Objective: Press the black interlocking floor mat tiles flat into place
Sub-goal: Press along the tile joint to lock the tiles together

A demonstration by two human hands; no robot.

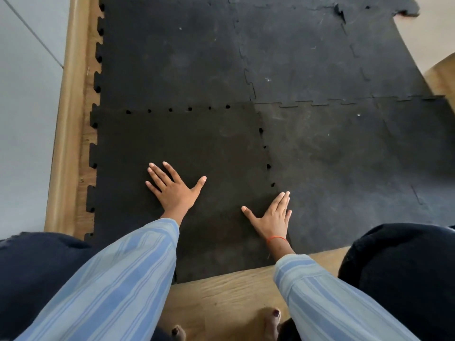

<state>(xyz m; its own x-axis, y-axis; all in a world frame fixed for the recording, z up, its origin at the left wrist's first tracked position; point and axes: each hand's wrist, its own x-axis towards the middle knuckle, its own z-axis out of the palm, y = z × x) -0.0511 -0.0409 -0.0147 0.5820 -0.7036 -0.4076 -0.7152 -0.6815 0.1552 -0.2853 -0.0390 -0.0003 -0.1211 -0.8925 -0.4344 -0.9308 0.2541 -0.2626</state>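
A: Black interlocking foam floor mat tile (187, 143), the nearest one, lies on the light wooden floor (229, 299), its near edge just ahead of the person's bare toes (273, 318).

B: And the hands?

A: Both lie palm down on that tile, gripping nothing. The left hand (172, 189) is flat with fingers spread wide, toward the tile's middle. The right hand (273, 219) is flat too, fingers close together and thumb splayed out, at the tile's right edge, right on the seam with the dusty grey-black neighbouring tile (357, 153). A thin orange thread bracelet (277, 239) circles the right wrist; both arms wear blue striped sleeves (110, 279).

B: Is the tile seated?

A: Small gaps show as dark holes along its right seam and its far seam.

B: Farther out?

A: More black tiles (270, 50) are joined beyond. The farthest right corner tile (408, 8) has a ragged, curled edge. A tan wooden skirting board (66, 119) runs along the left side, beside the mats' toothed edge.
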